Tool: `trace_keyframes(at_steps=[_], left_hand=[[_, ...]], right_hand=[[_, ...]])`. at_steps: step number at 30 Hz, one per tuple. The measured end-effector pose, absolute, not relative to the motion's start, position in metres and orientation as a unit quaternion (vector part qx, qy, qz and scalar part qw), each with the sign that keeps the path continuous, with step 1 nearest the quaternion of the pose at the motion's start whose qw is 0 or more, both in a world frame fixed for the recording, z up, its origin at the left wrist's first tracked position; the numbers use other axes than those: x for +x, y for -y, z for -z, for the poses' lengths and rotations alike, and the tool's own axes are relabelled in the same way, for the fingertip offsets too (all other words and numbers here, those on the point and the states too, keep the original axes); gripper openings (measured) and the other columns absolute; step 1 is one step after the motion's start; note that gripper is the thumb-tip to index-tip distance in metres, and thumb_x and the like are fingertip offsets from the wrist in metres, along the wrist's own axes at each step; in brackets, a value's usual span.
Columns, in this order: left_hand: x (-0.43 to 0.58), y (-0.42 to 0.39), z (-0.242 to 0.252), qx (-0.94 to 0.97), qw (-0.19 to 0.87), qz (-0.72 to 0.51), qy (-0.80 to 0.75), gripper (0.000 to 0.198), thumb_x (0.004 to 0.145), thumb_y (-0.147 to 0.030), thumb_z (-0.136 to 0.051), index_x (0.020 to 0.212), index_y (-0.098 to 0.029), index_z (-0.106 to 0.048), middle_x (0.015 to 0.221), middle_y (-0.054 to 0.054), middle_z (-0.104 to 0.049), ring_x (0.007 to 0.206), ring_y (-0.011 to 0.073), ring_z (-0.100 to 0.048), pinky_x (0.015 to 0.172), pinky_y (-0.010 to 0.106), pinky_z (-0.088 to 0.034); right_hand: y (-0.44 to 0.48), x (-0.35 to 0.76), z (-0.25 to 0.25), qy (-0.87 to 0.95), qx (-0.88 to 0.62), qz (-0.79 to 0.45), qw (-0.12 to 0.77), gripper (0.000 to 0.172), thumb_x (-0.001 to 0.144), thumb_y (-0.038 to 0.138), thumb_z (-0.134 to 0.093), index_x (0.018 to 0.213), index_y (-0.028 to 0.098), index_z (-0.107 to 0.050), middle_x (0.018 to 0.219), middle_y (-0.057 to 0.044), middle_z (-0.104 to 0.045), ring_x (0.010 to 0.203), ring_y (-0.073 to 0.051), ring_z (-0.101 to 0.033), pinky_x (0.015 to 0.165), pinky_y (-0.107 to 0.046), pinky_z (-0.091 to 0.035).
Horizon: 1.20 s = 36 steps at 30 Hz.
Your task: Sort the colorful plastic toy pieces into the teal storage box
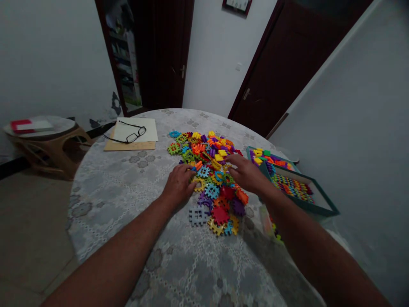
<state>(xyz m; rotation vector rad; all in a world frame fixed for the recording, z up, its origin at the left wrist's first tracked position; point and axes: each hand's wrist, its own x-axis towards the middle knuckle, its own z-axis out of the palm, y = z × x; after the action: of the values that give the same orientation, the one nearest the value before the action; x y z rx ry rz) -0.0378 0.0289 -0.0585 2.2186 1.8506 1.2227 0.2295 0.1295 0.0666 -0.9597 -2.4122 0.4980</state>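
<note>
A heap of colourful plastic building pieces (pixel 211 190), flat notched squares and rounds mixed with small ridged blocks, lies across the middle of the table. At the heap's left side my left hand (pixel 179 185) is closed, with small orange and blue ridged blocks (pixel 198 165) at its fingertips. My right hand (pixel 245 172) reaches over the right side of the heap, thumb and fingers apart, close to some yellow ridged blocks (pixel 220 155). Nothing shows in its grasp. Nearest to me are a grey lattice square (pixel 198 216) and a red round piece (pixel 220 215).
Right of my right hand stands a green-edged box (pixel 322 198) holding rows of coloured blocks. A clear bag (pixel 266 219) with pieces lies partly under my right forearm. Eyeglasses (pixel 131 137) rest on paper (pixel 150 125) at the far left. A stool (pixel 60 128) stands beyond the table.
</note>
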Motion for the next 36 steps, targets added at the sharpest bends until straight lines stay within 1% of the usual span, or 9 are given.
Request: trace_keyframes(at_steps=[3,7,11,14,19,22,24,29,36], left_hand=[[-0.038,-0.032,0.056,0.704,0.009,-0.391,-0.593,0.017,0.095,-0.023,-0.07,0.11,-0.023,-0.078,0.13,0.013,-0.073,0.127,0.0331,-0.062,0.114,0.054,-0.048],[-0.036,-0.032,0.052,0.701,0.027,-0.37,-0.609,0.012,0.095,-0.019,-0.067,0.1,-0.022,-0.077,0.113,0.01,-0.076,0.111,0.0308,-0.066,0.102,0.048,-0.051],[-0.034,-0.03,0.05,0.677,0.031,-0.359,-0.641,0.025,0.094,-0.018,-0.07,0.118,-0.022,-0.074,0.12,0.011,-0.075,0.112,0.0314,-0.066,0.098,0.045,-0.05],[-0.033,-0.03,0.052,0.662,0.025,-0.349,-0.663,0.039,0.094,-0.021,-0.073,0.133,-0.023,-0.069,0.127,0.012,-0.073,0.115,0.0327,-0.065,0.1,0.046,-0.049],[-0.033,-0.03,0.053,0.665,0.019,-0.329,-0.67,0.018,0.097,-0.025,-0.073,0.115,-0.026,-0.073,0.116,0.009,-0.073,0.112,0.0312,-0.062,0.094,0.042,-0.048],[-0.032,-0.028,0.052,0.673,0.013,-0.344,-0.655,0.012,0.098,-0.024,-0.071,0.111,-0.024,-0.072,0.115,0.009,-0.073,0.11,0.0305,-0.061,0.093,0.042,-0.048],[-0.031,-0.028,0.052,0.682,0.008,-0.364,-0.634,0.013,0.101,-0.023,-0.067,0.113,-0.023,-0.07,0.115,0.009,-0.074,0.109,0.0302,-0.061,0.094,0.043,-0.048],[-0.029,-0.027,0.047,0.711,0.042,-0.412,-0.569,0.016,0.104,-0.023,-0.06,0.116,-0.022,-0.069,0.113,0.01,-0.075,0.108,0.0291,-0.064,0.098,0.045,-0.051],[-0.03,-0.025,0.032,0.635,0.2,-0.508,-0.547,0.013,0.1,-0.03,-0.06,0.11,-0.025,-0.069,0.101,0.004,-0.075,0.091,0.0226,-0.069,0.09,0.04,-0.056]], right_hand=[[-0.122,0.221,-0.052,0.893,-0.373,-0.16,0.195,0.04,0.089,0.008,-0.063,0.122,0.024,-0.078,0.133,-0.012,-0.075,0.128,-0.03,-0.067,0.116,-0.049,-0.049],[-0.112,0.216,-0.031,0.874,-0.408,-0.171,0.2,0.037,0.093,0.01,-0.061,0.123,0.025,-0.077,0.128,-0.012,-0.076,0.123,-0.031,-0.07,0.113,-0.05,-0.051],[-0.095,0.202,-0.012,0.867,-0.377,-0.214,0.247,0.03,0.095,0.019,-0.065,0.122,0.027,-0.077,0.122,-0.01,-0.078,0.115,-0.03,-0.072,0.112,-0.05,-0.052],[-0.089,0.19,-0.001,0.859,-0.366,-0.229,0.274,0.034,0.093,0.017,-0.066,0.124,0.029,-0.076,0.123,-0.009,-0.077,0.116,-0.029,-0.072,0.113,-0.05,-0.051],[-0.09,0.176,0.012,0.867,-0.36,-0.193,0.286,0.051,0.094,0.015,-0.062,0.143,0.024,-0.066,0.141,-0.014,-0.07,0.13,-0.031,-0.066,0.118,-0.052,-0.048],[-0.09,0.17,0.014,0.871,-0.354,-0.167,0.296,0.055,0.096,0.017,-0.064,0.15,0.023,-0.062,0.149,-0.017,-0.065,0.14,-0.031,-0.06,0.122,-0.052,-0.045],[-0.088,0.167,0.014,0.877,-0.351,-0.165,0.284,0.048,0.099,0.019,-0.064,0.147,0.022,-0.065,0.144,-0.017,-0.068,0.135,-0.031,-0.063,0.118,-0.051,-0.048],[-0.088,0.172,0.015,0.889,-0.34,-0.169,0.257,0.024,0.104,0.02,-0.061,0.123,0.021,-0.075,0.116,-0.012,-0.077,0.109,-0.026,-0.072,0.099,-0.039,-0.056],[-0.086,0.198,0.0,0.867,-0.36,-0.162,0.305,0.022,0.106,0.028,-0.055,0.119,0.02,-0.071,0.113,-0.012,-0.075,0.106,-0.028,-0.07,0.099,-0.044,-0.055]])
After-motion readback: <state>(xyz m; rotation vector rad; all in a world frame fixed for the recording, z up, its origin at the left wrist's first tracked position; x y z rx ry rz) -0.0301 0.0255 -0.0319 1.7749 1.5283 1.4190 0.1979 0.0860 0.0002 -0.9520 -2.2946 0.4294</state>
